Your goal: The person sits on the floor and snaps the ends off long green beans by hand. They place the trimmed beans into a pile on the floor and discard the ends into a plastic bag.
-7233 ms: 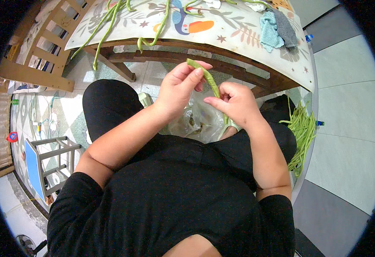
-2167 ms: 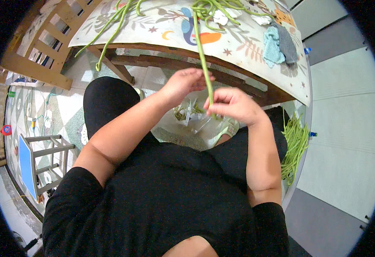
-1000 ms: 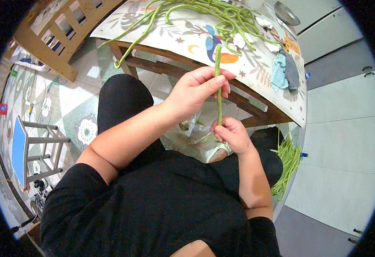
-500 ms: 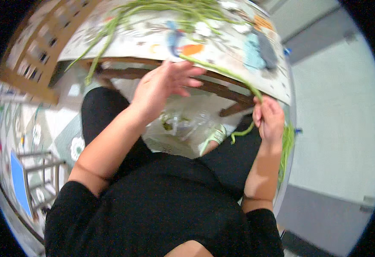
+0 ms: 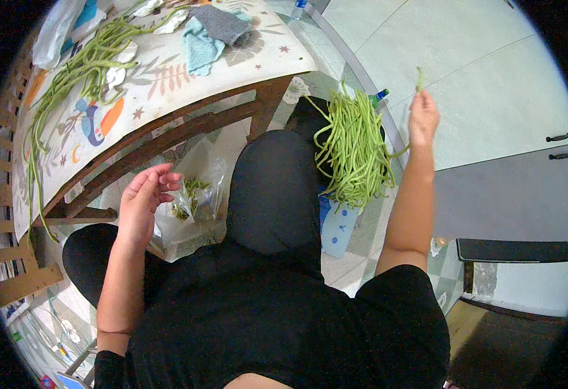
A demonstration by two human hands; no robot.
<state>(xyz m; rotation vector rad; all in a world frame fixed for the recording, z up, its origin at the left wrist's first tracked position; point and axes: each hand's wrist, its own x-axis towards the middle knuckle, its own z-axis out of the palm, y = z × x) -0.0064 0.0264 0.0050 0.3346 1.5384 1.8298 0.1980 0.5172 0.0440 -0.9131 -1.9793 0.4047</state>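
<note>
My right hand point(image 5: 424, 120) is stretched out to the right, fingers pinched around a long green bean point(image 5: 420, 79). A short end of that bean sticks up above the fingertips; the hand and arm hide much of the rest. Left of that arm, a thick heap of long green beans point(image 5: 355, 149) lies beside my right knee. My left hand point(image 5: 146, 204) hovers by the table's near edge with its fingers loosely bent and apart, nothing seen in them. Close to it, a clear plastic bag point(image 5: 214, 185) on the floor holds green bean trimmings point(image 5: 193, 194).
More long beans point(image 5: 96, 58) are spread on the patterned tablecloth point(image 5: 161, 117), some hanging over its edge. Grey and teal cloths point(image 5: 203, 48) lie there too. A wooden chair point(image 5: 37, 275) stands at the left, pale cabinets point(image 5: 491, 104) at the right. Under the bean heap is a blue-and-white sheet point(image 5: 339, 227).
My view has swung right, bringing the bean heap fully into sight. My right hand has moved outward with the bean, while my left hand is now well apart from it.
</note>
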